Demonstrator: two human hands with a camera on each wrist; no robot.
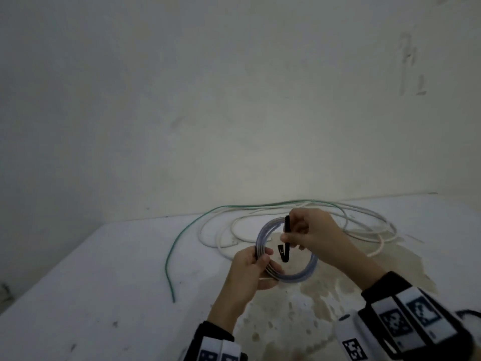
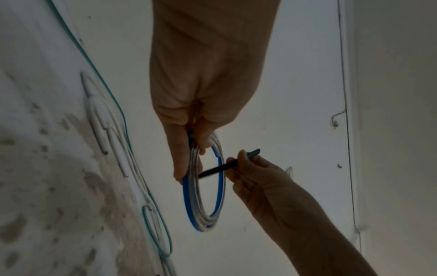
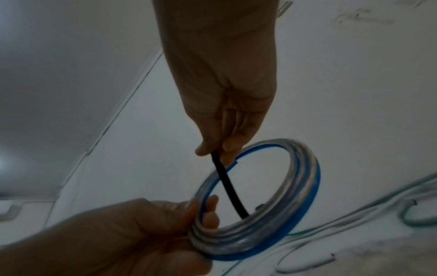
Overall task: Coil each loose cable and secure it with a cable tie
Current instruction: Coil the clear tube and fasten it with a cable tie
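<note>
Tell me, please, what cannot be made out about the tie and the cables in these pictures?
- Tie: head view, middle hidden by the right hand; fastened or not, unclear.
- Coil: right wrist view, a stretch is covered by the left hand; its ends cannot be seen.
- White cables: head view, partly behind the right hand; count unclear.
- Green cable: right wrist view, blurred and cut off by the right edge.

no readable text, wristband markers illegible

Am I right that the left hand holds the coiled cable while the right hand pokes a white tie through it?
Not quite: the tie is black, as the right wrist view shows. The left hand does hold the coiled cable, and the right hand pokes it through.
</note>
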